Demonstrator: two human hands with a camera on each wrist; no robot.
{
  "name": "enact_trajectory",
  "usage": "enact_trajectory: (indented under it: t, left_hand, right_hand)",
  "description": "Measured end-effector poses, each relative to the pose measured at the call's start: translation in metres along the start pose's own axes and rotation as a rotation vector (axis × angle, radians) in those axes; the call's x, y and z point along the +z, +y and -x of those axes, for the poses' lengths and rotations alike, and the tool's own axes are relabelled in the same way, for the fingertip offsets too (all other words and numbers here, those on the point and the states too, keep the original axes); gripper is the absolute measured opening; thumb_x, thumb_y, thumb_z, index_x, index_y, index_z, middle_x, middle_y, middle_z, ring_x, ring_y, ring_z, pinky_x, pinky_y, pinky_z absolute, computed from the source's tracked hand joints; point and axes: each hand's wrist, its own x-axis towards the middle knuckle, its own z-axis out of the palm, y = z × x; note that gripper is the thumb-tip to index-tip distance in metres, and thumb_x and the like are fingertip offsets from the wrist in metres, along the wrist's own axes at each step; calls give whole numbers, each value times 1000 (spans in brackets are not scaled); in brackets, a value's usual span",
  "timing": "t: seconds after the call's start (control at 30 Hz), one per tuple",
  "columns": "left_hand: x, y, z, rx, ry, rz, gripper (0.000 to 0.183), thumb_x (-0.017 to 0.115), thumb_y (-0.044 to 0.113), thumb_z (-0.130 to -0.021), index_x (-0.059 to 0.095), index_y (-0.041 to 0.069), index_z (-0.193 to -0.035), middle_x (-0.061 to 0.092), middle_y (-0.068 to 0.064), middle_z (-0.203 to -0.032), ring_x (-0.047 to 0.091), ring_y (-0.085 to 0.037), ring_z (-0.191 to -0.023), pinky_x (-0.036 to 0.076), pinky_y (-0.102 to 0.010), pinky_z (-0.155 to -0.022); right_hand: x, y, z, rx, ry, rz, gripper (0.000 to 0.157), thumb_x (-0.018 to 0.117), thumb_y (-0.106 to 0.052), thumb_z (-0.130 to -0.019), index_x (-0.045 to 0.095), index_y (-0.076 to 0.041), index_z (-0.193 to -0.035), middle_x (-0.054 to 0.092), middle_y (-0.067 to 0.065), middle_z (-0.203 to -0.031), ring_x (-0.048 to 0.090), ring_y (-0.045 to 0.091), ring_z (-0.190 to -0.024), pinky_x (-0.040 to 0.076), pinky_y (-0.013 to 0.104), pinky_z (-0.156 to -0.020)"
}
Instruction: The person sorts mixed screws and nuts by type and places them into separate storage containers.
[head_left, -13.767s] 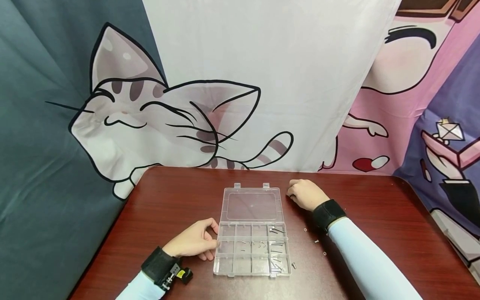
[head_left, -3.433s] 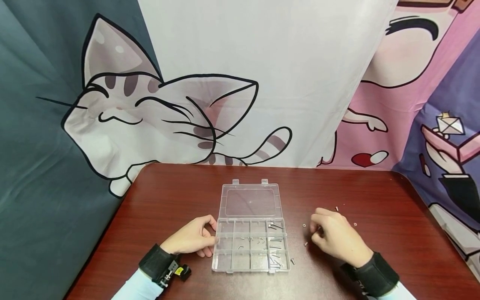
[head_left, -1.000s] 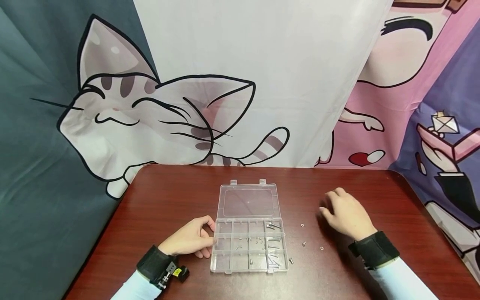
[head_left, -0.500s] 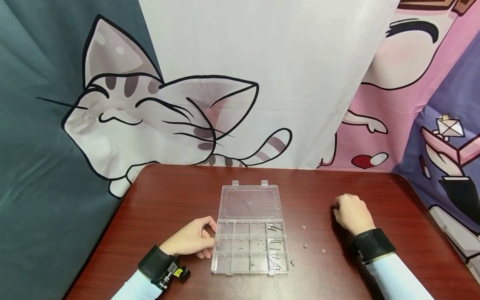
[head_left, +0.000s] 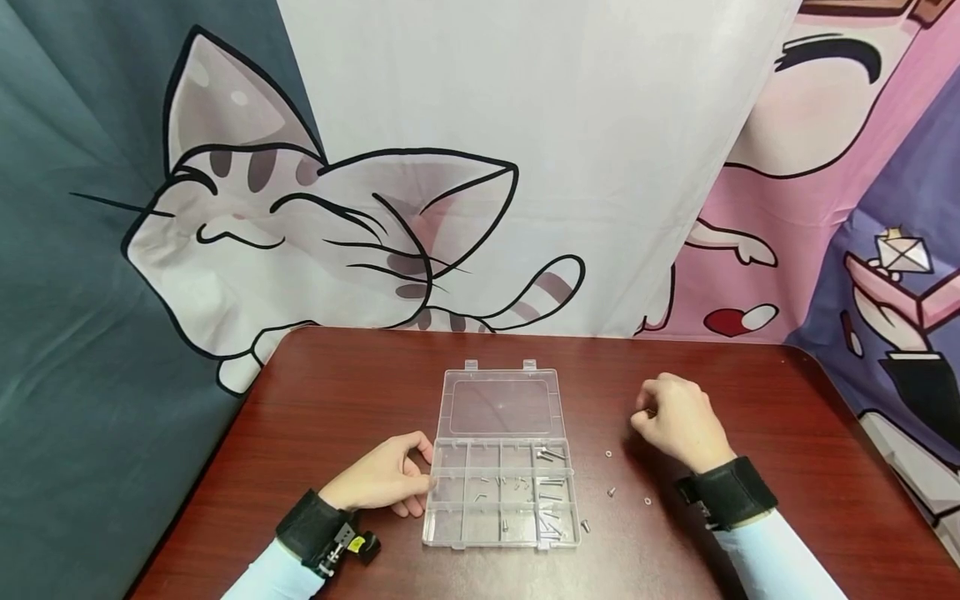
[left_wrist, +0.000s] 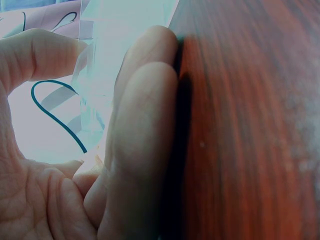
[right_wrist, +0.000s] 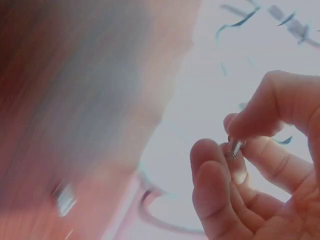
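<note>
A clear plastic compartment box (head_left: 480,537) lies on the table with its lid (head_left: 501,404) folded back. My left hand (head_left: 382,475) holds the box's left edge, thumb and index finger against its side; the left wrist view shows them touching clear plastic. Metal screws (head_left: 551,481) lie mostly in the right column, with smaller pieces in the middle ones. My right hand (head_left: 684,421) hovers over the table right of the box. In the right wrist view its thumb and fingers pinch a small threaded screw (right_wrist: 234,148).
Loose on the table right of the box lie a screw (head_left: 585,526) near its corner, another small screw (head_left: 611,492), and two small rings like nuts or washers, one ring (head_left: 608,454) farther back, one ring (head_left: 648,502) nearer. A printed cloth (head_left: 600,125) hangs behind the table (head_left: 360,367).
My right hand has shifted left from half a second ago. Since 3.4 seconds ago, a screw and a ring have gone from the right side, and a screw has appeared in a front-row compartment.
</note>
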Motion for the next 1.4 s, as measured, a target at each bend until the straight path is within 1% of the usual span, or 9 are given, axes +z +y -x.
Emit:
enact_trajectory:
  t: [0.13,0.23,0.33,0.47,0.67,0.83,0.97,1.23,1.4]
  left_hand:
    - [0,1,0,-2,1,-2,34,66,19,-88,49,1,-113,67,-13,-68,68,-27,-58,56,-41,-50]
    - [0,2,0,-3,1,-1,35,66,18,-88,49,1,-113,67,-13,-68,68,-27,-58,56,-41,-50]
    - [0,2,-1,-4,1,3,35,66,18,-87,49,1,-113,67,-14,-68,68,-28,-58,56,-41,-50]
    - [-1,2,-1,-3,-2,4,36,66,20,-88,49,1,-113,68,-14,-68,68,-28,-59,56,-41,-50]
    - [-2,0,0,-3,-3,-2,37,66,21,-89,49,0,-114,68,-13,-68,68,-28,-58,56,-41,-50]
    - [-3,0,-1,2,-3,0,36,66,21,-89,49,0,-114,68,-13,-68,68,-28,-59,56,-41,-50]
    - [-3,-1,0,-3,-2,-2,36,66,22,-89,49,1,-113,68,-13,-68,68,-28,-59,56,-41,-50]
    - [-1,-1,1,3,-3,8,36,66,20,-89,49,1,-113,68,-15,-69,68,-28,-58,55,-41,-50]
    - [0,0,0,2,-6,9,35,66,20,-88,49,1,-113,68,-14,-68,68,-27,-58,55,-41,-49]
  right_hand:
    - [0,-33,3,-132,47,-86,23,68,-9,-60,53,-25,-65,45,-12,-66,42,7,-57,39,27,-50]
    - [1,-58,7,-230,48,-141,27,66,-6,-59,50,-27,-67,44,-15,-66,40,2,-57,37,22,-51]
    - [2,-82,13,-320,27,-200,29,64,-3,-59,50,-27,-68,43,-17,-67,41,-1,-59,37,17,-52]
    - [5,-110,22,-429,-28,-270,31,63,1,-56,50,-25,-69,43,-18,-71,42,-3,-62,37,11,-54]
    - [14,-140,37,-551,-97,-286,32,67,-1,-56,51,-23,-72,43,-16,-74,40,-3,-64,34,9,-57]
    - [21,-153,46,-604,-108,-283,31,70,-2,-59,53,-22,-75,44,-15,-78,41,-3,-69,35,8,-60]
    - [25,-157,49,-622,-107,-275,30,72,-4,-60,55,-23,-76,44,-16,-78,41,-4,-71,36,9,-62]
    - [28,-158,53,-649,-110,-313,33,72,-2,-62,52,-25,-76,43,-16,-78,39,-6,-70,33,7,-62]
    - [28,-158,53,-670,-103,-302,32,72,-3,-63,51,-24,-75,39,-16,-77,37,-6,-71,32,8,-62]
